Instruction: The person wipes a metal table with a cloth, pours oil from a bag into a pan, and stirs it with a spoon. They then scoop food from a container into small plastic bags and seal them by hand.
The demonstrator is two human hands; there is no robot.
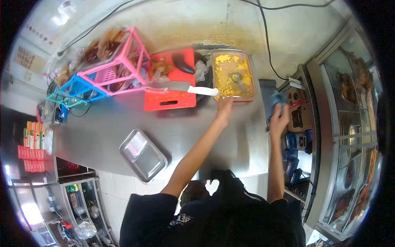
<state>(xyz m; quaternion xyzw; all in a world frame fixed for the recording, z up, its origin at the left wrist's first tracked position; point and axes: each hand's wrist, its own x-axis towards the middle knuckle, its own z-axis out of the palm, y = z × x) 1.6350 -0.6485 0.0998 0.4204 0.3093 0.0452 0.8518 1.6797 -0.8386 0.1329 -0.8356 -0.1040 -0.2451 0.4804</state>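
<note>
My left hand (224, 108) is at the near edge of a metal tray (254, 76) holding yellow food and a spoon (238, 81); its fingertips are too small to make out. To the right, my right hand (279, 118) is closed on a blue-grey cloth (277, 99) beside the counter's right edge. A knife (177, 86) with a white handle lies across a red cutting board (181, 103), its handle end near the tray. On the board there are also a dark eggplant-like item (182, 64) and some brownish food bits (159, 68).
An empty metal tray (143, 155) lies near the counter's front edge. Pink (119, 68) and blue (88, 88) baskets with bagged items stand at the back left. A glass display case (349, 123) stands at the right. Cables hang on the wall.
</note>
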